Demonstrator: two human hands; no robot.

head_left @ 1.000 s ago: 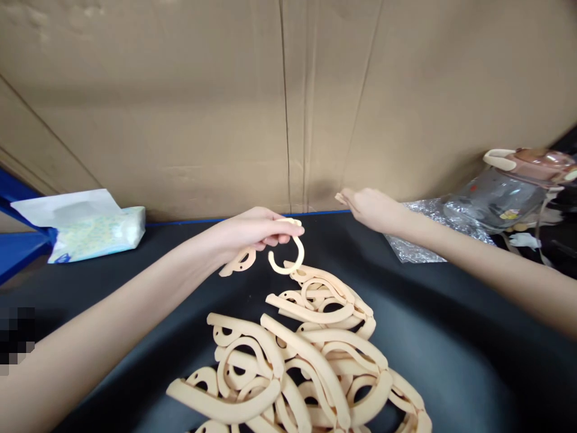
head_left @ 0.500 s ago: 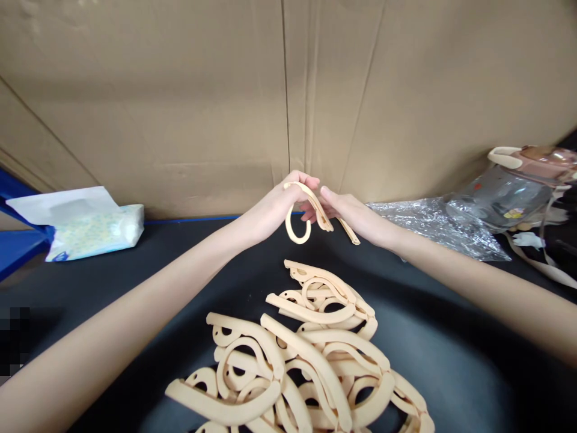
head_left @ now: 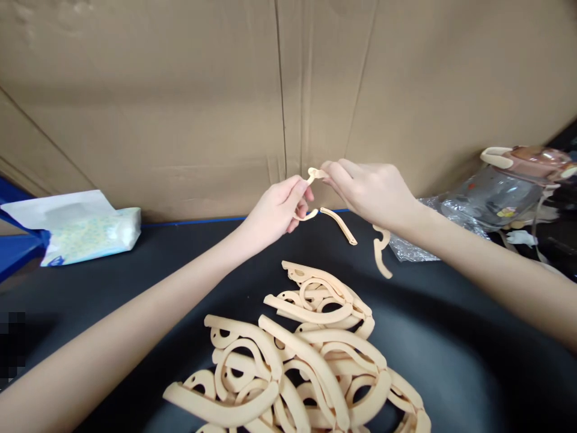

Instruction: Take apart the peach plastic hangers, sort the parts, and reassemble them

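Observation:
Above the black table point(head_left: 451, 337), near the cardboard wall, my left hand point(head_left: 277, 207) pinches a thin curved beige strip point(head_left: 336, 221). My right hand point(head_left: 369, 189) is closed round a beige plastic handle piece point(head_left: 381, 252), one end showing above the fingers and the hooked end hanging below the palm. The two hands are almost touching at the fingertips. A heap of several similar beige curved handle pieces point(head_left: 306, 355) lies on the table below the hands.
A tall cardboard wall point(head_left: 270, 102) stands behind the table. A tissue pack point(head_left: 85, 228) lies at the back left beside a blue frame point(head_left: 18, 246). At the right are a crumpled clear plastic bag point(head_left: 415, 246) and a clear cup with a brown lid point(head_left: 509, 186).
The hands came together at the back of the table, then drew slightly apart. The right hand now grips a handle piece, and the left pinches the thin strip instead of a ring-shaped piece.

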